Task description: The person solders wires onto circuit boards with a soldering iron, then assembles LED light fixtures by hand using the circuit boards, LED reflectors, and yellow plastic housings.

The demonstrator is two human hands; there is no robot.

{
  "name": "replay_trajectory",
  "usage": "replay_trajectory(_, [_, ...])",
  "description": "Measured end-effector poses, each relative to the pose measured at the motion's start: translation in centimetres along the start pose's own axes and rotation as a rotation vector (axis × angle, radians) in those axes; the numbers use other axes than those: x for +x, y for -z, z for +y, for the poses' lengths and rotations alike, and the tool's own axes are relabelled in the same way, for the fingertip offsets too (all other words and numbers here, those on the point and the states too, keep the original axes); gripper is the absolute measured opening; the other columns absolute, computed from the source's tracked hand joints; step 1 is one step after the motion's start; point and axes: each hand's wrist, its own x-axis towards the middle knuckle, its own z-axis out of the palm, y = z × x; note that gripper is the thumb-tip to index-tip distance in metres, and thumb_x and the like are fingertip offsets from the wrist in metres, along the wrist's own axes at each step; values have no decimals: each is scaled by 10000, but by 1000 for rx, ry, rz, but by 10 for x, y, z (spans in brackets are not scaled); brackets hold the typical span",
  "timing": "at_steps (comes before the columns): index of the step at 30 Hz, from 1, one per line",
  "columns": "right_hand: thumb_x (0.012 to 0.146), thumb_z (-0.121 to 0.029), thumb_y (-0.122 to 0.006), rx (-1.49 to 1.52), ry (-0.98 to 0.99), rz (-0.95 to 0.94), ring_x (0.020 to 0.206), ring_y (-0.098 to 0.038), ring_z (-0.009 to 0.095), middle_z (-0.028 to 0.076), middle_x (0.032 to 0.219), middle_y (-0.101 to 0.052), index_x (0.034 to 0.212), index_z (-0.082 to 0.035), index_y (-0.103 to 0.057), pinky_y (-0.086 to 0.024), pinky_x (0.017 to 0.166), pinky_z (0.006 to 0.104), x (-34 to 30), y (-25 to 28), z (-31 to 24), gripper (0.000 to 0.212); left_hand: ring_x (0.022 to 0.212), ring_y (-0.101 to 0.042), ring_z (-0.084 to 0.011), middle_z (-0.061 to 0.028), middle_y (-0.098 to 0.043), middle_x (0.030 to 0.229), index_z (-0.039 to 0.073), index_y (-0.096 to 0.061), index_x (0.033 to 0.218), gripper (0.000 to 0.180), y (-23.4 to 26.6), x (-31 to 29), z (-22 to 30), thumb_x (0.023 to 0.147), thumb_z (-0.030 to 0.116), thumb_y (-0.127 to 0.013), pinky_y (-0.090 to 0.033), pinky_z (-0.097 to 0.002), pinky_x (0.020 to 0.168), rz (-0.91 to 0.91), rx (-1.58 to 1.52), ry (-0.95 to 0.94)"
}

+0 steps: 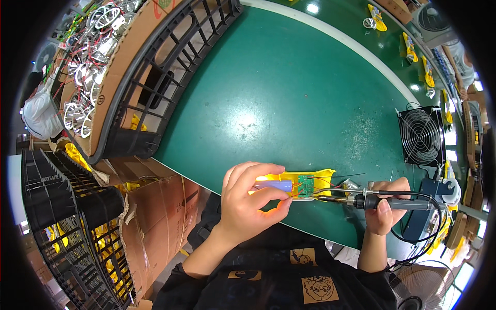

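A yellow plastic housing (324, 178) lies near the table's front edge, with a blue cylindrical battery cell (276, 185) and a small green circuit board (306, 184) inside it. My left hand (245, 199) curls around the left end of the housing. Its thumb and a finger come close together beside a thin wire at the board; whether they pinch it I cannot tell. In my right hand (385, 206) is a soldering iron (400, 203) with a thin metal feed tube. The iron's tip points left, at the board's lower right corner. A small silvery part (351, 184) sits right of the housing.
A black plastic crate (160, 59) stands at the table's left, beside a carton of silvery lamp parts (93, 67). To the right are a black fan (421, 135) and a blue box (431, 206) with black cables. Yellow housings (377, 18) line the far right.
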Motion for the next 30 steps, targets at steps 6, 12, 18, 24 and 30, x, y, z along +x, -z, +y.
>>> replay_trajectory(6, [673,-171,-570,-5,-53,-7,383,-301,61,31,499,-383,723,-43,-326,-255,364,187,2,-2,-1,280,819,-508,-204,-22,-544,916,130,-581,587,143,-1,3,-1,492,79,-675,-380,-304,709,2,0,-37])
replay_trajectory(12, [675,-162,-562,-44,-74,-19,411,-308,68,34,516,-378,721,-41,-324,-258,376,191,1,-3,0,271,813,-510,-205,-25,-546,916,130,-593,590,143,-2,1,-3,487,80,-679,-382,-303,713,6,-2,-37])
replay_trajectory(18, [676,-156,-555,-46,-50,-35,413,-302,65,29,521,-371,728,-42,-321,-257,377,190,-1,-1,0,266,811,-511,-204,-25,-547,914,130,-596,588,139,-1,0,-2,488,86,-681,-381,-305,717,5,7,-48])
replay_trajectory(24, [676,-153,-549,-39,-69,-28,413,-287,60,16,517,-346,728,-44,-317,-246,378,185,0,-1,0,261,813,-513,-199,-21,-548,912,132,-595,588,135,-1,1,-3,493,88,-679,-378,-307,715,1,1,-42])
replay_trajectory(30, [680,-156,-551,-45,-29,-29,408,-286,57,17,516,-352,729,-43,-320,-240,369,181,2,-2,1,262,811,-514,-198,-22,-548,911,131,-587,584,134,-1,2,-3,495,92,-679,-375,-307,712,11,6,-48])
